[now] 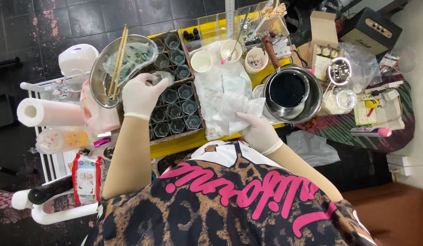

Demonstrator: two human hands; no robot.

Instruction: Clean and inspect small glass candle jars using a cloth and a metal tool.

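Note:
My left hand (141, 93), in a white glove, grips a small dark glass jar (162, 78) over a tray of several similar jars (175, 111). A white-gloved right hand (258, 131) clutches a crumpled white tissue (241, 107) by the yellow table's front edge, beside a dark pan of black liquid (288, 89) that sits in a steel pot (315, 98). More white paper (220, 84) lies spread between the tray and the pot.
A steel bowl (102, 73) with chopsticks (118, 59) and plastic sits left of the tray. White cups (202, 61) stand behind the paper. A paper towel roll (47, 112) lies on a white rack at left. Boxes, a sieve and a glass jar (346, 98) crowd the right.

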